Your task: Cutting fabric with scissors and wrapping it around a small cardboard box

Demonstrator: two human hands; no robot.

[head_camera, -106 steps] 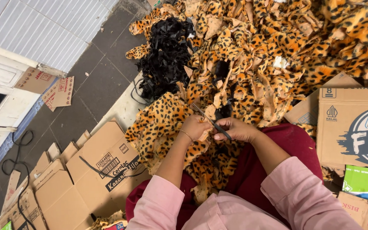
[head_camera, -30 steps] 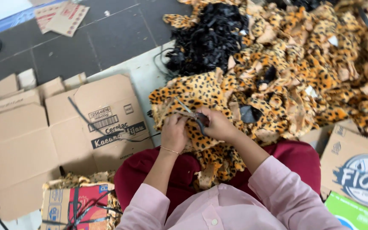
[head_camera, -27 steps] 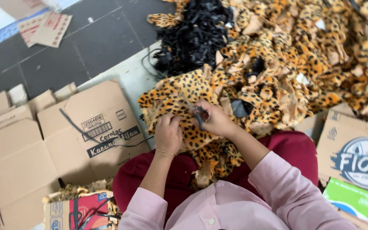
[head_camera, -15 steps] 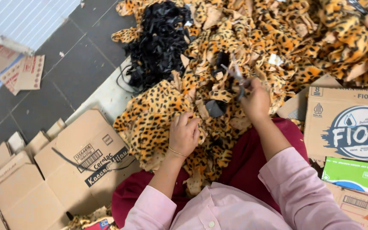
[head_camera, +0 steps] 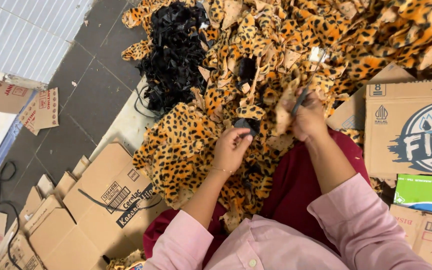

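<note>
two hands have parted: right hand (head_camera: 308, 117) lifted far with scissors (head_camera: 302, 97), closed on them; left hand (head_camera: 232, 149) pinches leopard-print fabric piece (head_camera: 186, 150).

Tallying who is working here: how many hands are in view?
2. The left hand pinches a small black piece over the leopard-print fabric; the right hand holds scissors.

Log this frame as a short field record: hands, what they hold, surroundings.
left hand: pinches a small black fabric piece on the leopard-print plush fabric across the lap
right hand: raised, gripping a thin dark tool; type unclear
behind: pile of leopard-print fabric pieces, heap of black fabric scraps
left side: flattened brown cardboard boxes
right side: printed cardboard carton
</note>
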